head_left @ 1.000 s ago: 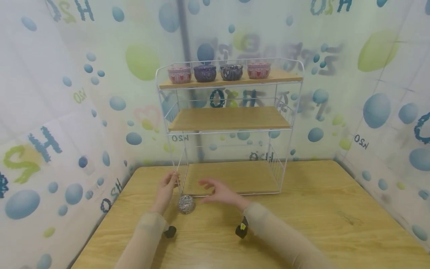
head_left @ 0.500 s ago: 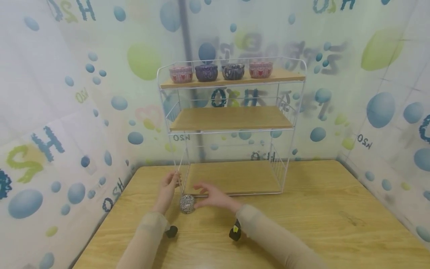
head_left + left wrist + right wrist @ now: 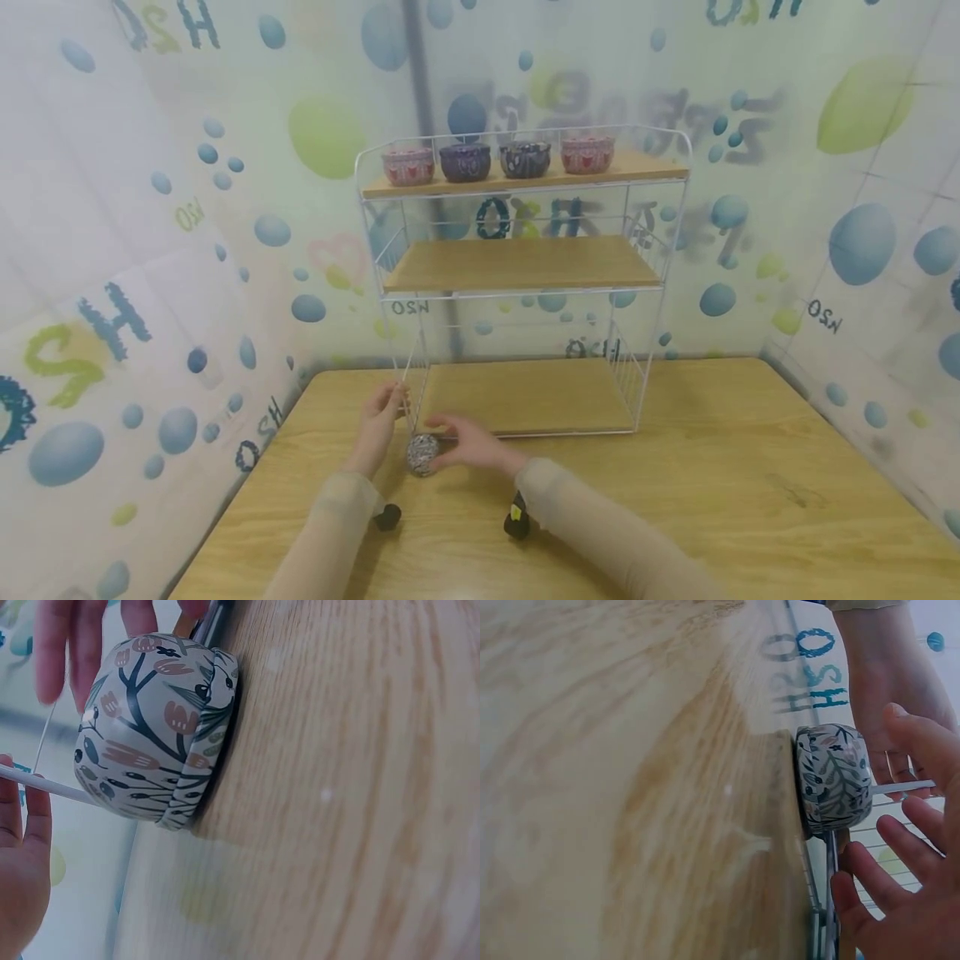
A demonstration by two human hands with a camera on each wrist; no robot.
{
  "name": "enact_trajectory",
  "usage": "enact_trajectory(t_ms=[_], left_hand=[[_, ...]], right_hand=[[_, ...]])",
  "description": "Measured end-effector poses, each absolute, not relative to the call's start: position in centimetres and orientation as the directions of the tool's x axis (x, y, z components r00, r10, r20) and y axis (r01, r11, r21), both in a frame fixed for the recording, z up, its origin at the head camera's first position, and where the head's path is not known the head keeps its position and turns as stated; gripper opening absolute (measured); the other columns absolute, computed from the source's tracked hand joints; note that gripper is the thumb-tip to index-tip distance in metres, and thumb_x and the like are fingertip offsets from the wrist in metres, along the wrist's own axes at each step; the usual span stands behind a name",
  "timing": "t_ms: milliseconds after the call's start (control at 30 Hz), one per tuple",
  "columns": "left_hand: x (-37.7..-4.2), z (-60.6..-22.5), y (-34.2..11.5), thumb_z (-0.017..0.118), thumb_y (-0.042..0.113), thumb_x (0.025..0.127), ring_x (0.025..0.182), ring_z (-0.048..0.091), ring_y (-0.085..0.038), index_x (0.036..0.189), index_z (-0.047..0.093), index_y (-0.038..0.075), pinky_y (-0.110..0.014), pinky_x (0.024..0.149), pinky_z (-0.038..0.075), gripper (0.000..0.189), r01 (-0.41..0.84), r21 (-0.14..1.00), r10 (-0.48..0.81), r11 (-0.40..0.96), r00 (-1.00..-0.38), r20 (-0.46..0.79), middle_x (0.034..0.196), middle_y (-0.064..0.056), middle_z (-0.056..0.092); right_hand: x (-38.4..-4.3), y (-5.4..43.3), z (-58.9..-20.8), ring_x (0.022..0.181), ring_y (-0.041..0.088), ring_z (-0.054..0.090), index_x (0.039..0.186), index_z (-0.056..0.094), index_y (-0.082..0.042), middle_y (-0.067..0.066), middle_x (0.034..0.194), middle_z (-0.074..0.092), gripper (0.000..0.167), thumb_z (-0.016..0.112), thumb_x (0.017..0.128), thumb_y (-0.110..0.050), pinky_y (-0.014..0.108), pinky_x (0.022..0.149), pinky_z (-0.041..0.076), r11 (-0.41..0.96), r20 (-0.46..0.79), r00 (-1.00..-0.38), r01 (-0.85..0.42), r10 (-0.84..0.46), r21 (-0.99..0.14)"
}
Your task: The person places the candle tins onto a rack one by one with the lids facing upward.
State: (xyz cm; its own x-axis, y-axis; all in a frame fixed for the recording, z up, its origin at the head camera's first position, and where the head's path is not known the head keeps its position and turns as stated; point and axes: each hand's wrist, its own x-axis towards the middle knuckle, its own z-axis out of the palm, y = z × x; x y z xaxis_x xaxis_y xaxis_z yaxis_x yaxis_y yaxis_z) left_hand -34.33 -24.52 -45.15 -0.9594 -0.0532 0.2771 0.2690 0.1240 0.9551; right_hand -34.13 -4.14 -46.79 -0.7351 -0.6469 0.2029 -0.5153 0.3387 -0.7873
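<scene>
A small patterned bowl (image 3: pixel 423 455) sits rim down on the table by the shelf rack's front left foot. Its leaf and flower print shows on the bowl (image 3: pixel 154 731) in the left wrist view. My left hand (image 3: pixel 383 422) grips the white wire post at the left side of the shelf rack (image 3: pixel 517 434). In the right wrist view, my left hand (image 3: pixel 892 712) is beyond the bowl. My right hand (image 3: pixel 474 446) is right beside the bowl, its fingers spread and its thumb tip overlapping the bowl's side in the head view.
On the top shelf stand several bowls in a row, such as a pink one (image 3: pixel 408 167) and a dark blue one (image 3: pixel 466 162). The middle board (image 3: pixel 525 262) and bottom board (image 3: pixel 532 396) are wooden. A printed curtain (image 3: pixel 255 275) surrounds the wooden table (image 3: pixel 720 492).
My right hand has moved left, closing the gap to the bowl. The left hand keeps its grip on the post, and the head view has shifted slightly.
</scene>
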Motion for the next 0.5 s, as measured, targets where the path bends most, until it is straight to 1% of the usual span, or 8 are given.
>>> enact_trajectory(t_ms=[167,300,333,467,500], left_hand=[[-33.7,-44.4,-24.3,0.047,0.029,0.104,0.114,0.048,-0.046,0.118,0.056,0.0,-0.041,0.095,0.045,0.033,0.263,0.958,-0.066,0.115,-0.96,0.272,0.115,-0.022,0.054],[-32.6,-43.2,-23.9,0.046,0.023,0.104,0.112,0.049,-0.045,0.117,0.056,-0.001,-0.041,0.095,0.046,0.029,0.257,0.957,-0.064,0.132,-0.962,0.267,0.115,-0.024,0.054],[-32.5,-43.1,-23.8,0.046,0.023,0.104,0.112,0.05,-0.044,0.117,0.056,-0.002,-0.04,0.094,0.047,0.029,0.265,0.954,-0.063,0.14,-0.959,0.275,0.114,-0.021,0.056],[-32.4,-43.0,-23.7,0.047,0.022,0.104,0.106,0.054,-0.035,0.115,0.057,-0.001,-0.037,0.093,0.048,0.027,0.286,0.947,-0.064,0.144,-0.953,0.297,0.103,-0.003,0.059],[-32.4,-43.0,-23.7,0.047,0.021,0.104,0.105,0.054,-0.034,0.115,0.057,-0.001,-0.037,0.093,0.049,0.027,0.292,0.945,-0.06,0.145,-0.951,0.303,0.101,-0.001,0.06]], right_hand=[[-34.3,-4.8,-47.9,0.119,0.023,0.051,0.14,0.049,-0.012,0.001,0.14,0.051,0.075,0.084,0.075,-0.026,0.035,0.101,0.044,0.338,0.192,-0.737,-0.505,-0.648,-0.794],[-34.5,-5.1,-48.2,0.118,0.022,0.052,0.14,0.05,-0.013,0.0,0.14,0.051,0.074,0.083,0.076,-0.026,0.034,0.099,0.045,0.338,0.192,-0.735,-0.506,-0.651,-0.794],[-34.5,-5.1,-48.2,0.118,0.022,0.053,0.14,0.05,-0.013,0.0,0.139,0.052,0.074,0.083,0.076,-0.026,0.034,0.099,0.045,0.338,0.189,-0.735,-0.504,-0.651,-0.795],[-34.7,-5.1,-48.3,0.12,0.022,0.053,0.141,0.049,-0.01,0.003,0.139,0.052,0.072,0.082,0.078,-0.025,0.033,0.1,0.045,0.321,0.189,-0.733,-0.495,-0.653,-0.807],[-34.8,-5.2,-48.2,0.12,0.021,0.053,0.14,0.049,-0.009,0.003,0.139,0.052,0.072,0.081,0.078,-0.024,0.033,0.101,0.044,0.318,0.191,-0.732,-0.495,-0.655,-0.809]])
